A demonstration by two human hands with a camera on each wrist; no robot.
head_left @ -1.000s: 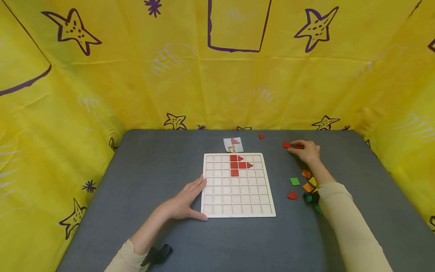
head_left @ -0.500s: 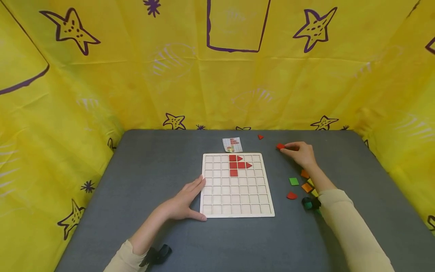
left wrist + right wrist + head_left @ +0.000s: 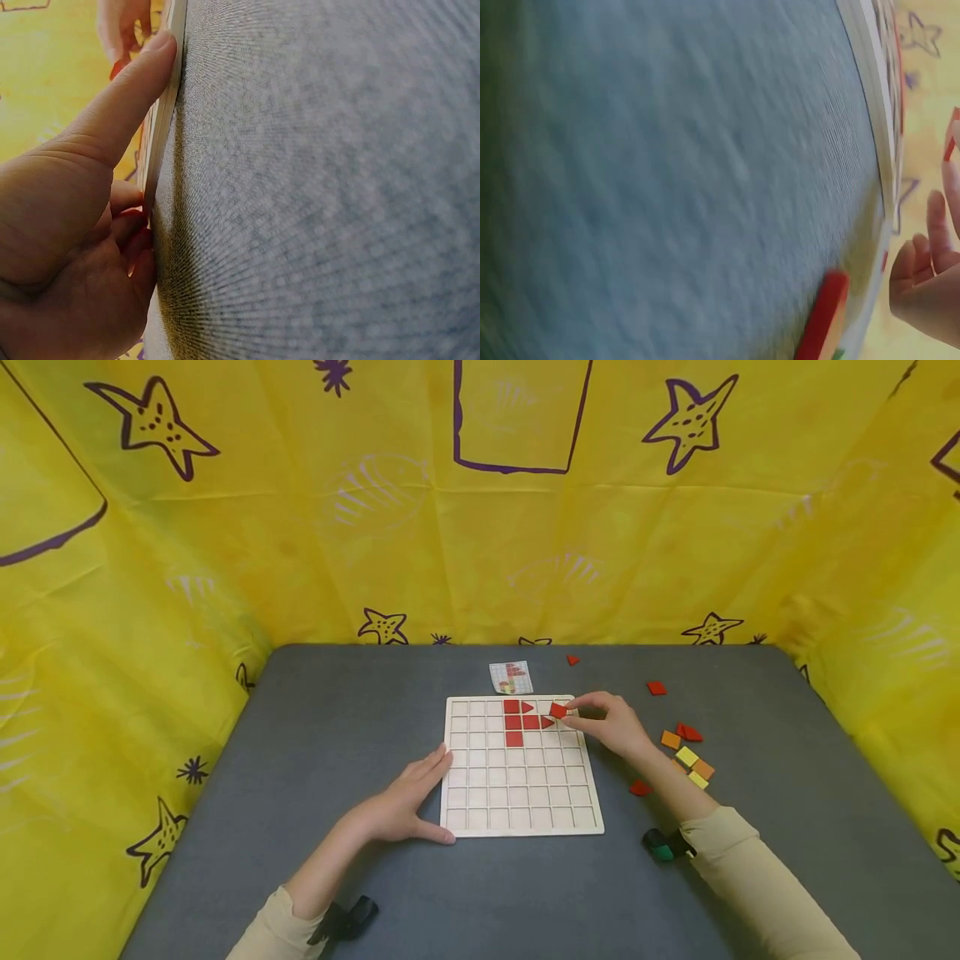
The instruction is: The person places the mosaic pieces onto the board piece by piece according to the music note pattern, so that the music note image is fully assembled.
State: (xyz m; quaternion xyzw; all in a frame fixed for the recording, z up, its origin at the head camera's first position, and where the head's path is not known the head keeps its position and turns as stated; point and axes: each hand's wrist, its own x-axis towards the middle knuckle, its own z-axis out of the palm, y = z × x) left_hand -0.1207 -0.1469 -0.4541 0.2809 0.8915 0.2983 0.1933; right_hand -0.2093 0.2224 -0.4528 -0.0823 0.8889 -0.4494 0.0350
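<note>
A pale wooden grid board (image 3: 480, 789) lies on the table, with several red square and triangular tiles (image 3: 513, 722) in its upper cells. Over the board's upper right part, my right hand (image 3: 618, 727) pinches a red square tile (image 3: 558, 711) between thumb and fingertips. In the right wrist view that red tile (image 3: 951, 136) shows at the fingertips at the right edge. My left hand (image 3: 405, 797) rests against the board's left side, fingers straight and thumb at the lower left corner. The left wrist view shows the thumb (image 3: 131, 94) along the board's edge (image 3: 166, 112).
A small printed pattern card (image 3: 510, 677) lies behind the board. Right of it are a small red triangle (image 3: 573, 660) and a red square (image 3: 656, 688). Orange (image 3: 671, 740) and yellow tiles (image 3: 686, 757) lie loosely near a red piece (image 3: 688, 732). Yellow cloth (image 3: 480, 552) walls the table.
My right hand has carried the red square tile left from the table's right side to over the board. The left hand stays at the board's edge.
</note>
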